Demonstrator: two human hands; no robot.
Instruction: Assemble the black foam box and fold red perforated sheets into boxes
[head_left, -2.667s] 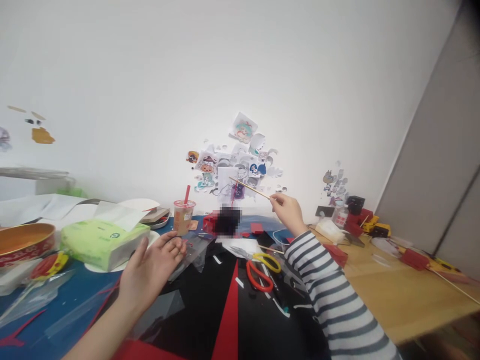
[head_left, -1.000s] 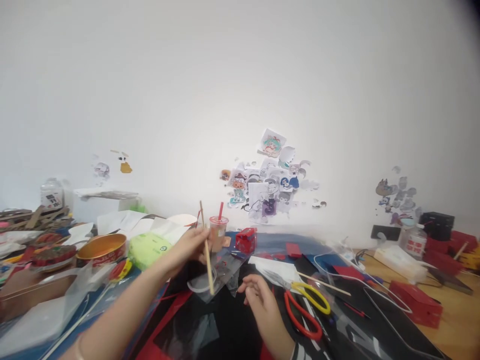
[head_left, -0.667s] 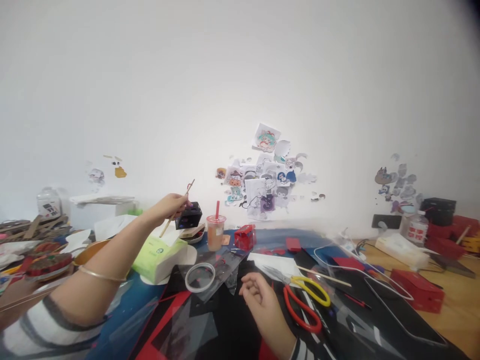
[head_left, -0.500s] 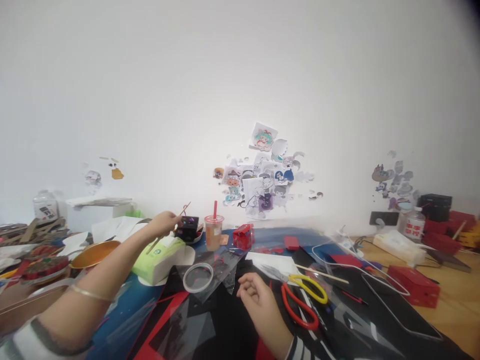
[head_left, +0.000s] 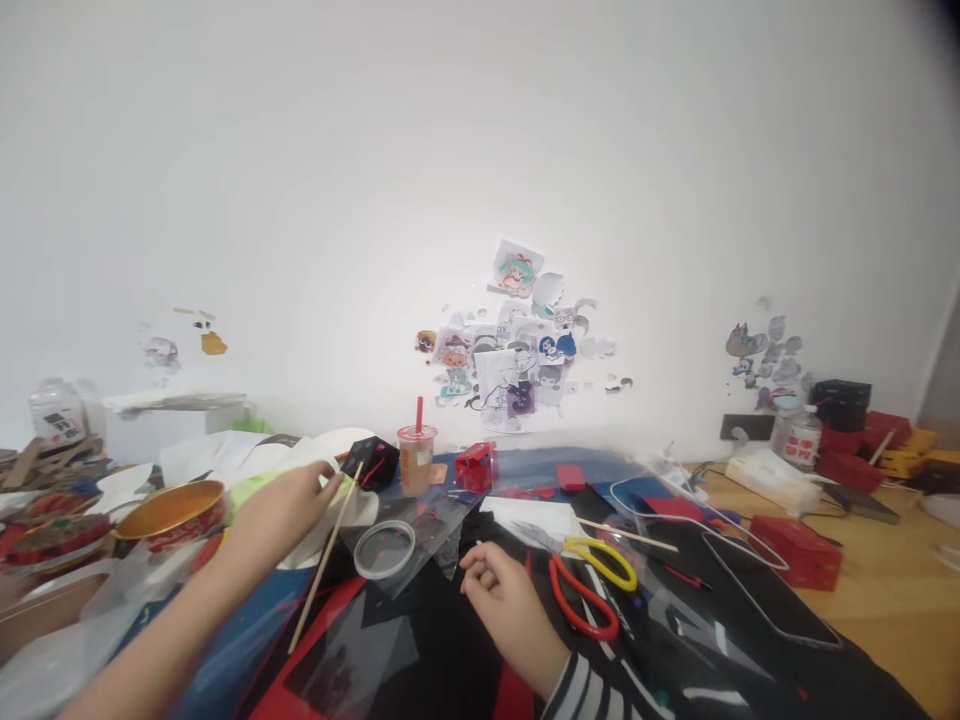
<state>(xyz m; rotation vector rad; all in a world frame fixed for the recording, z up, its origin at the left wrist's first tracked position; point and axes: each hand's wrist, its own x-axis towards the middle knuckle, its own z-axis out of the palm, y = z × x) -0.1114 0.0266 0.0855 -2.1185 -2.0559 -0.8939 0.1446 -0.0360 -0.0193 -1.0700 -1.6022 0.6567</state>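
Note:
My left hand (head_left: 281, 505) reaches out over a green tissue pack (head_left: 244, 489), its fingers curled. A thin wooden stick (head_left: 324, 560) is pinched at its fingertips and slants down toward me over the blue and red sheets. A small black box (head_left: 371, 462) lies just beyond the stick's far tip. My right hand (head_left: 501, 600), in a striped sleeve, rests on the black sheet (head_left: 465, 660) with fingers loosely curled and nothing in them. A clear round lid (head_left: 384, 548) lies between the two hands.
Red and yellow scissors (head_left: 592, 590) lie right of my right hand, near a second stick (head_left: 626, 535). A drink cup with a red straw (head_left: 417, 460) and a small red box (head_left: 476, 465) stand behind. A gold tin (head_left: 172, 510) sits left, red boxes (head_left: 795, 550) right.
My right hand passed the stick to my left and came down onto the black sheet. My left hand carried the stick toward the black box, then lowered it over the tissue pack.

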